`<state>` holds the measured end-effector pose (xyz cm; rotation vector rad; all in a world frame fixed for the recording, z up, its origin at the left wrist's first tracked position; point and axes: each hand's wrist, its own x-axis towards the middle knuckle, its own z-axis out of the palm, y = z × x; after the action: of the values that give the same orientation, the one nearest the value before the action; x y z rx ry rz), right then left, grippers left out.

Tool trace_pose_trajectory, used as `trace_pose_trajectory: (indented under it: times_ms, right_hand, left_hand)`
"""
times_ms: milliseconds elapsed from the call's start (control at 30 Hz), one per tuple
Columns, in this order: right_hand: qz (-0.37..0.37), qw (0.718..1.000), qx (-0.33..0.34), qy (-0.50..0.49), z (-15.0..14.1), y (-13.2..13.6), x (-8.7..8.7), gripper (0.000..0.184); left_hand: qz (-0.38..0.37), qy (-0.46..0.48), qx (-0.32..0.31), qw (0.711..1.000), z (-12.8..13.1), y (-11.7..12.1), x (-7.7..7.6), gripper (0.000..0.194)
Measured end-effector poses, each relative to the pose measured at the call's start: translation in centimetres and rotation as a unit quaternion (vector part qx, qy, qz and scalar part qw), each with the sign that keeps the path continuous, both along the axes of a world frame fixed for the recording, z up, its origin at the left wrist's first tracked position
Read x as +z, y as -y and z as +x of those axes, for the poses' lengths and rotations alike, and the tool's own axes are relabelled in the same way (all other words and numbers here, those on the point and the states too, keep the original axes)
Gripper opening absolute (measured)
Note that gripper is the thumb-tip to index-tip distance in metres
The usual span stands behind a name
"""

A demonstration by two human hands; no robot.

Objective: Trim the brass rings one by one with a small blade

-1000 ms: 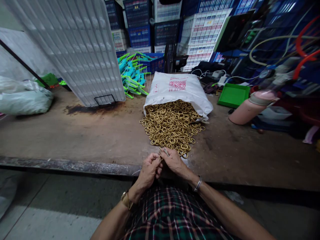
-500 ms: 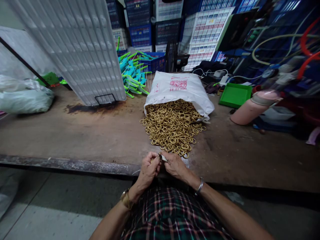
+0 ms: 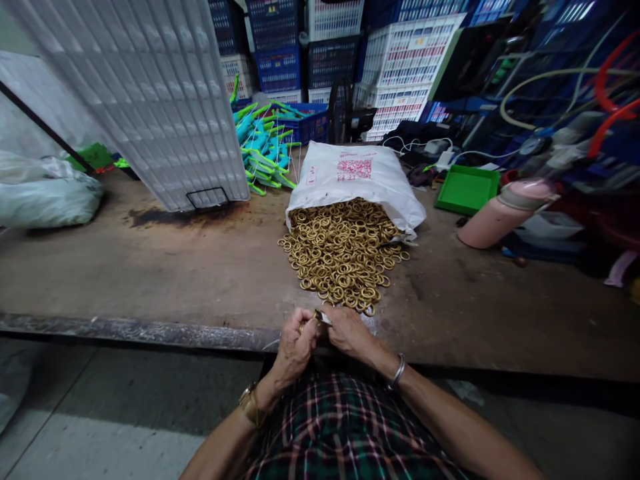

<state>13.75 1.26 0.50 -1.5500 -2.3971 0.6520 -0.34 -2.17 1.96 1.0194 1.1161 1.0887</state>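
Observation:
My left hand (image 3: 296, 343) is closed at the table's front edge, its fingers pinched on a gold-coloured ring (image 3: 302, 327) that shows only in part. Close against it, my right hand (image 3: 351, 332) grips a small blade-like tool (image 3: 325, 319), pale and flat with a dark end towards the left fingertips. Most of the tool is covered by the fingers. Just beyond both hands, a heap of gold-coloured rings (image 3: 345, 260) spills from the mouth of a white woven sack (image 3: 350, 173) with red print.
The brown wooden table (image 3: 150, 273) carries a tall ribbed translucent panel (image 3: 165, 113) and green-and-turquoise plastic pieces (image 3: 267, 147) behind. On the right are a green tray (image 3: 467, 189) and a leaning pink bottle (image 3: 503, 213). A plastic bag (image 3: 47, 197) lies left; stacked crates (image 3: 400, 60) stand behind.
The whole view has shifted slightly. My hands stay together at the table edge, with the left fingers turned a little around the ring and the tool still in the right hand.

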Motion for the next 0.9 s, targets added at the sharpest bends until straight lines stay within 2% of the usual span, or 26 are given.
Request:
trace_pose_trajectory:
  times_ms: [133, 233, 333, 500, 733, 800, 900]
  right_hand:
    - [0.000, 0.998, -0.061, 0.031, 1.0, -0.3, 0.0, 0.023]
    - [0.017, 0.994, -0.104, 0.027, 1.5, -0.3, 0.1, 0.020]
    - [0.028, 0.992, -0.122, 0.005, 1.5, -0.1, -0.2, 0.019]
    - [0.035, 0.994, -0.100, 0.030, 0.9, 0.3, -0.7, 0.020]
    - [0.028, 0.990, -0.107, 0.092, 0.1, 0.3, -0.8, 0.024]
    - [0.032, 0.990, -0.108, 0.089, 0.1, 0.4, -1.0, 0.024]
    - [0.041, 0.992, -0.107, 0.055, 0.4, 0.4, -1.2, 0.026]
  left_hand:
    - [-0.025, 0.051, -0.022, 0.998, -0.4, 0.8, 1.2, 0.028]
    - [-0.074, 0.158, -0.027, 0.984, -0.9, 0.2, 1.8, 0.030]
    - [-0.134, 0.246, 0.001, 0.960, -1.6, -0.8, 1.2, 0.032]
    - [-0.189, 0.268, 0.033, 0.944, -2.4, -1.3, -0.5, 0.031]
    - [-0.216, 0.288, 0.024, 0.933, -2.8, -1.6, -0.7, 0.028]
    - [-0.237, 0.311, 0.033, 0.920, -2.9, -1.9, -0.9, 0.027]
    - [-0.258, 0.354, 0.037, 0.898, -2.9, -2.2, -1.3, 0.015]
